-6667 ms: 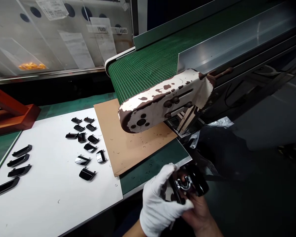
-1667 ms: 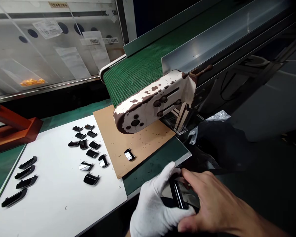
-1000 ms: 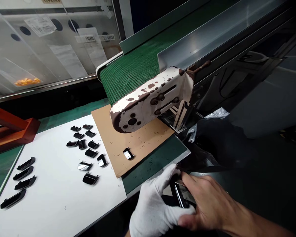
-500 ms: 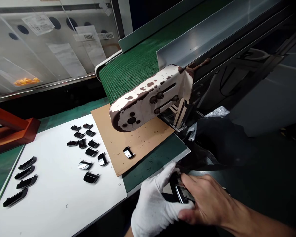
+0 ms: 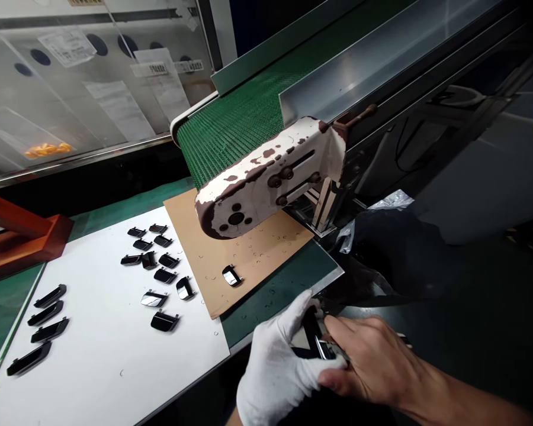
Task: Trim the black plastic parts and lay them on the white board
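Observation:
My left hand (image 5: 279, 365), in a white glove, is wrapped round a glossy black plastic part (image 5: 316, 342) just off the table's front right corner. My bare right hand (image 5: 372, 362) presses on the same part from the right, fingertips pinched at its upper edge. One small black glossy cap (image 5: 231, 275) lies alone on the brown cardboard sheet (image 5: 249, 254). Several more small caps (image 5: 160, 260) are laid out on the white sheet (image 5: 106, 343), and several long black handle pieces (image 5: 39, 322) sit in a column at its left edge.
A green conveyor belt (image 5: 231, 127) ends above the cardboard, its white end plate (image 5: 266, 177) blotched with brown. Clear panels with paper notices (image 5: 115, 100) stand behind. An orange-red frame (image 5: 22, 231) sits at the left. Dark plastic bagging (image 5: 395, 248) hangs to the right.
Since the earliest frame one cap has appeared on the cardboard. Over the last second both hands stay on the black part, the right fingers shifting slightly along its edge.

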